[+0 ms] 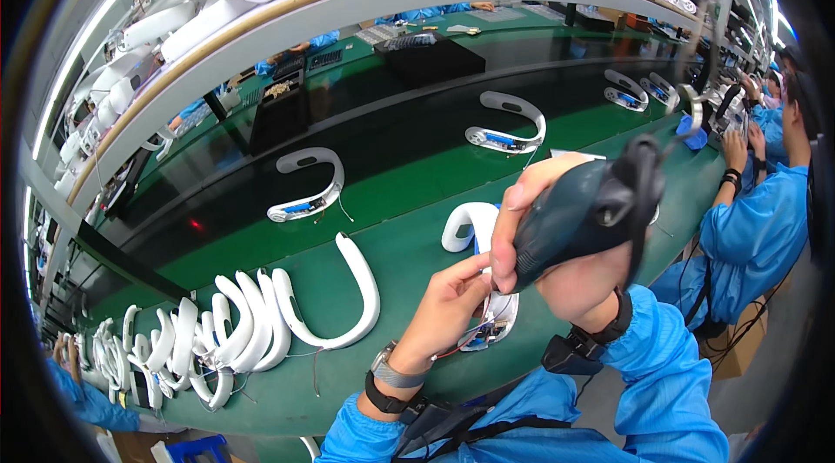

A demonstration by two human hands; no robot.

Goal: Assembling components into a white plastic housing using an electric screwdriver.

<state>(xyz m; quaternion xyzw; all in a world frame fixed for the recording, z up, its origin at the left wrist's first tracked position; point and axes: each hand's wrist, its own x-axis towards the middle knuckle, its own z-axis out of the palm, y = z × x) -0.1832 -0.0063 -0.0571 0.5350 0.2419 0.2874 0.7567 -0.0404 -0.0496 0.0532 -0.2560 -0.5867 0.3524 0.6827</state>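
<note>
On the green bench (pixel 404 258) lies a white U-shaped device (pixel 480 218), its opening facing left and its middle covered by hands and tool. Closed round a dark power tool (pixel 561 224), the right hand (pixel 587 285) holds it over the device, long axis slanting from upper right to lower left, nose downward. The tool's rear is blurred, its tip hidden. The left hand (pixel 448 311) pinches beside the nose; what lies between its fingertips I cannot tell.
</note>
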